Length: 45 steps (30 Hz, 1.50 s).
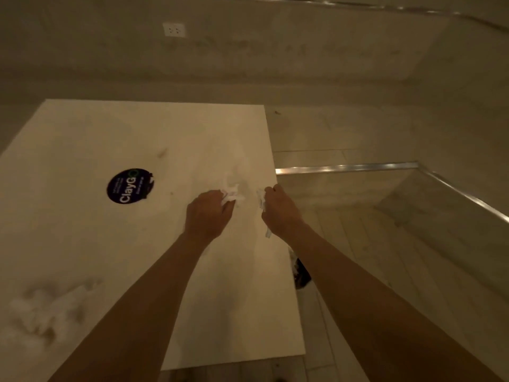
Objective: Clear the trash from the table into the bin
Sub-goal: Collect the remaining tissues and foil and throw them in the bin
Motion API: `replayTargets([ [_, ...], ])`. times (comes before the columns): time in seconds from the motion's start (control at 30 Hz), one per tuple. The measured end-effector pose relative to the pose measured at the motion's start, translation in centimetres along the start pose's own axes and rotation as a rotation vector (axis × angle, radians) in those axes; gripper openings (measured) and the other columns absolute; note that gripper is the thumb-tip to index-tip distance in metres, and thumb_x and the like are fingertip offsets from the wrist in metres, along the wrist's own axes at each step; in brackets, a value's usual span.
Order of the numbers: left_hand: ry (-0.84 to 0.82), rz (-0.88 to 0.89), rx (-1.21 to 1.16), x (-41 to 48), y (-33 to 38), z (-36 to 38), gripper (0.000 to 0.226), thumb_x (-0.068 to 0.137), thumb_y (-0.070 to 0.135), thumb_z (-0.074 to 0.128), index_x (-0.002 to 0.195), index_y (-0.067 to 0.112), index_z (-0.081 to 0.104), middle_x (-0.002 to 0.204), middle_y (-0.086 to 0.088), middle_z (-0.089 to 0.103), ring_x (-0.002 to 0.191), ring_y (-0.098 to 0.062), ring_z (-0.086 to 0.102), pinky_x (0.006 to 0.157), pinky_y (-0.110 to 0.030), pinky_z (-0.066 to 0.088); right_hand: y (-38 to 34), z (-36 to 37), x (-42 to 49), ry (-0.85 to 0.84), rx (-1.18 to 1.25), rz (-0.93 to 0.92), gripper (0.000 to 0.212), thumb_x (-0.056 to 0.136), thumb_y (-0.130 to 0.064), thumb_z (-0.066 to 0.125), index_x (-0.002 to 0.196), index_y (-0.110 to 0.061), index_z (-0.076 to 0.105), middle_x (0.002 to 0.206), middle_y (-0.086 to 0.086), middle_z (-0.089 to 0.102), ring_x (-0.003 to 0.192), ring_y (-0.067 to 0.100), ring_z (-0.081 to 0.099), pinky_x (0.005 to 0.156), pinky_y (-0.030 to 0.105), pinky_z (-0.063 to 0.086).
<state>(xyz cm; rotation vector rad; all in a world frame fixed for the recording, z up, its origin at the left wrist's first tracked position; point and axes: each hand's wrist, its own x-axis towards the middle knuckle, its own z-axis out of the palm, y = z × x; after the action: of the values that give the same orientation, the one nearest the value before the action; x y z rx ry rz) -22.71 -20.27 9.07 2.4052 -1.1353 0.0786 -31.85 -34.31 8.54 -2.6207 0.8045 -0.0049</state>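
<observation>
left hand clutching tissue, right hand gripping paper scrap; table

One crumpled white tissue sat bunched in the left hand above the worktop; another white scrap hung crumpled from the right hand near the edge.

A round dark sticker on the pale worktop reads "ClayGo" in white letters, turned sideways to the camera. Smaller lines of print beside the name are too blurred to read.
</observation>
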Motion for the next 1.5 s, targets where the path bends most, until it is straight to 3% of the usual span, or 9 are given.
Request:
replayTargets([
  [0.17,0.01,-0.175,-0.094,-0.7,6.1,5.0,0.034,0.092,0.034,0.048,0.101,0.007,0.067,0.101,-0.018,0.069,0.096,-0.036,0.063,0.079,-0.041,0.048,6.8,-0.6,-1.3,-0.063,-0.062,-0.089,0.03,0.087,-0.002,0.048,0.117,-0.003,0.051,0.127,0.013,0.049,0.119,0.025,0.045,0.1,0.03,0.04],
  [0.3,-0.001,-0.164,-0.152,-1.0,9.8,7.6,0.029,0.091,0.03,0.053,0.096,0.005,0.067,0.095,-0.018,0.07,0.088,-0.037,0.064,0.074,-0.04,0.051,10.7,-1.8,-2.1,-0.051,-0.048,-0.08,0.034,0.09,-0.005,0.05,0.124,-0.003,0.048,0.129,0.014,0.047,0.116,0.026,0.049,0.092,0.033,0.045],
  [0.43,-0.019,-0.224,-0.197,1.0,11.5,9.4,0.031,0.091,0.031,0.051,0.089,0.004,0.065,0.088,-0.019,0.069,0.081,-0.036,0.064,0.07,-0.042,0.051,13.4,-2.0,-1.1,-0.052,-0.057,-0.084,0.036,0.09,-0.007,0.053,0.125,-0.005,0.048,0.13,0.013,0.046,0.11,0.024,0.052,0.079,0.025,0.041],
  [0.6,-0.017,-0.232,-0.237,4.0,12.9,11.6,0.032,0.092,0.03,0.049,0.088,0.003,0.065,0.086,-0.016,0.069,0.078,-0.032,0.064,0.069,-0.038,0.05,15.3,-1.4,1.3,-0.082,-0.091,-0.084,0.039,0.089,-0.005,0.052,0.127,-0.006,0.046,0.133,0.014,0.044,0.113,0.026,0.052,0.087,0.031,0.045],
  [0.87,0.017,-0.344,-0.264,6.8,14.9,15.0,0.032,0.092,0.029,0.049,0.085,0.001,0.063,0.082,-0.017,0.068,0.073,-0.033,0.065,0.064,-0.036,0.048,19.1,-1.4,5.3,-0.146,-0.05,-0.155,0.038,0.082,-0.002,0.061,0.118,-0.004,0.05,0.123,0.014,0.047,0.1,0.027,0.057,0.072,0.027,0.04],
  [1.03,0.071,-0.466,-0.324,6.6,17.5,19.6,0.025,0.091,0.023,0.053,0.087,0.001,0.064,0.081,-0.017,0.068,0.072,-0.03,0.064,0.06,-0.029,0.045,22.4,-0.9,7.3,-0.247,-0.059,-0.275,0.031,0.086,-0.002,0.055,0.117,-0.003,0.054,0.122,0.016,0.05,0.105,0.026,0.054,0.079,0.029,0.044],
  [1.13,0.034,-0.555,-0.386,6.2,18.7,23.4,0.027,0.093,0.026,0.049,0.092,0.003,0.064,0.087,-0.016,0.067,0.078,-0.03,0.064,0.067,-0.037,0.052,25.2,-0.1,8.0,-0.31,-0.071,-0.358,0.024,0.09,-0.004,0.051,0.113,-0.001,0.056,0.119,0.018,0.054,0.109,0.028,0.052,0.086,0.031,0.043],
  [1.27,0.068,-0.724,-0.368,4.3,18.4,29.0,0.026,0.092,0.028,0.048,0.091,0.008,0.065,0.086,-0.009,0.066,0.078,-0.025,0.062,0.066,-0.031,0.045,29.5,4.1,8.5,-0.367,-0.108,-0.378,0.034,0.098,-0.015,0.04,0.13,-0.007,0.046,0.133,0.011,0.049,0.119,0.02,0.047,0.098,0.025,0.039],
  [1.5,0.218,-0.949,-0.465,0.0,15.6,41.1,0.036,0.092,0.017,0.053,0.058,0.011,0.043,0.057,-0.002,0.048,0.059,-0.021,0.05,0.056,-0.03,0.034,36.5,16.4,7.9,-0.516,-0.099,-0.314,0.043,0.098,-0.026,0.044,0.137,-0.008,0.039,0.141,0.013,0.041,0.128,0.027,0.041,0.108,0.038,0.037],
])
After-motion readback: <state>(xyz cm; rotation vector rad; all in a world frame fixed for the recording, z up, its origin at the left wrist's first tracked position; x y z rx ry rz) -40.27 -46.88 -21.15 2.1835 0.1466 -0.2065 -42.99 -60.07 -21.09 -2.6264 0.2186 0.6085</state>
